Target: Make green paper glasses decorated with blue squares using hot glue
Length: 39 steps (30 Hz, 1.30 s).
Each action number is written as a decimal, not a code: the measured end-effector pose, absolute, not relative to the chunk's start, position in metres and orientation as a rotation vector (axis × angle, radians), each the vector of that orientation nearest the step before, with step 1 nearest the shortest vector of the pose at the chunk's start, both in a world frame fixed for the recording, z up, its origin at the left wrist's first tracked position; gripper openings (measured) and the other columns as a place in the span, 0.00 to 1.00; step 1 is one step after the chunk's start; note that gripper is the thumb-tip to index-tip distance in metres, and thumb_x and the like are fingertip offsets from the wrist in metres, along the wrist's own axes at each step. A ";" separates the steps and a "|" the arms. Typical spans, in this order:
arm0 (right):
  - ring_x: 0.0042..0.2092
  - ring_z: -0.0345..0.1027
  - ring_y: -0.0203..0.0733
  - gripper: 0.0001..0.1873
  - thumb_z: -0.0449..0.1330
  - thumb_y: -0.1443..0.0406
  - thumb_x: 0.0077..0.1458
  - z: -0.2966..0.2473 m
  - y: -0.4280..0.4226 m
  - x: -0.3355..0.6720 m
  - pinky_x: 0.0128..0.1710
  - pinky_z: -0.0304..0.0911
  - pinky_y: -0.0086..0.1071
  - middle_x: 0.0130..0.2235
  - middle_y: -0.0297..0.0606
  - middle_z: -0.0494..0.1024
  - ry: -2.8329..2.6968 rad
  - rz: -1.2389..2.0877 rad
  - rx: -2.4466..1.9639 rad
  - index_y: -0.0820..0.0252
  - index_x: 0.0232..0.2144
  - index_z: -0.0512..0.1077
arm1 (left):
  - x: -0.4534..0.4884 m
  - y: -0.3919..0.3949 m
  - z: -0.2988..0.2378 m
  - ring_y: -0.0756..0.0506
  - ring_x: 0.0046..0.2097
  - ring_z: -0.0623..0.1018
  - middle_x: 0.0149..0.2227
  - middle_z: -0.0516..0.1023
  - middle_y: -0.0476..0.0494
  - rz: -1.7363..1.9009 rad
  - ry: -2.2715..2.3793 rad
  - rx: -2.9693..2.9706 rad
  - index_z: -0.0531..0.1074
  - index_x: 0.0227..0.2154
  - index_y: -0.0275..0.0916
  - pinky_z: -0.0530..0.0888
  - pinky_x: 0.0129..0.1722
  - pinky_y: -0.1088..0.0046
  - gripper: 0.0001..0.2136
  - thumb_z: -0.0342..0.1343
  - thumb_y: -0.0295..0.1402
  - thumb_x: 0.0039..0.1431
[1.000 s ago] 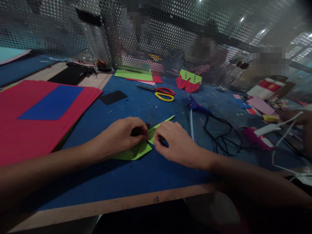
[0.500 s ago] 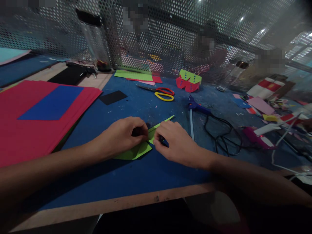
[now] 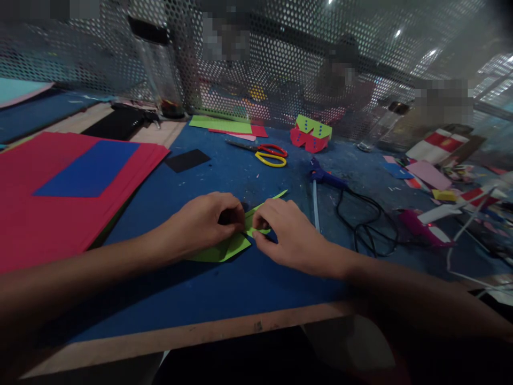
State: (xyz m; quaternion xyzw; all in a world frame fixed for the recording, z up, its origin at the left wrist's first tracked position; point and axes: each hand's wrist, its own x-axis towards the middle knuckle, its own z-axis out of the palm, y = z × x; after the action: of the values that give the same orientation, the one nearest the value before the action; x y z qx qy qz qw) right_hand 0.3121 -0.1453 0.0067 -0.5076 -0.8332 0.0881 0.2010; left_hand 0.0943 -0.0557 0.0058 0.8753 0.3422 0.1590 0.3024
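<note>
A folded piece of green paper (image 3: 226,247) lies on the blue table top (image 3: 224,289) in front of me. My left hand (image 3: 202,224) is curled, its fingertips pinching the paper's folded edge from the left. My right hand (image 3: 290,232) pinches the same paper from the right, thumb and forefinger closed on a raised green flap. The two hands nearly touch over the fold. One pointed green corner sticks out beyond my right hand toward the back.
A stack of red sheets (image 3: 48,214) with a blue sheet (image 3: 90,174) lies at left. Behind are a black card (image 3: 187,159), scissors (image 3: 264,152), a red-and-green paper craft (image 3: 310,133), a blue glue gun (image 3: 324,176) with black cord (image 3: 363,219), and paper scraps (image 3: 430,176) at right. A perforated metal screen (image 3: 256,59) closes the back.
My right thumb and forefinger have lifted a small green flap of the paper. A person's hand seen at the far right a second ago is gone.
</note>
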 end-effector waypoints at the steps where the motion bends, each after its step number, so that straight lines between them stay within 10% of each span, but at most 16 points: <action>1: 0.46 0.68 0.45 0.03 0.60 0.69 0.66 0.006 -0.145 0.313 0.48 0.55 0.40 0.43 0.38 0.78 -2.348 0.232 -1.378 0.58 0.42 0.73 | 0.094 -0.056 0.005 0.45 0.35 0.80 0.34 0.84 0.48 0.425 0.905 2.321 0.82 0.33 0.42 0.72 0.36 0.72 0.08 0.57 0.33 0.55; 39: 0.51 0.72 0.47 0.10 0.55 0.73 0.70 0.023 -0.146 0.333 0.51 0.53 0.42 0.49 0.44 0.82 -2.739 0.045 -1.035 0.60 0.44 0.77 | 0.095 -0.057 0.006 0.44 0.36 0.81 0.35 0.84 0.46 0.403 0.942 2.341 0.81 0.34 0.42 0.73 0.38 0.70 0.08 0.57 0.36 0.57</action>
State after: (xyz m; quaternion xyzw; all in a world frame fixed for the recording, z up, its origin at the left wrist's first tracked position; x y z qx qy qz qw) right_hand 0.3326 -0.1460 0.0231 -0.3515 -0.9300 0.0151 0.1066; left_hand 0.0950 -0.0574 0.0064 0.8770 0.3529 0.1509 0.2891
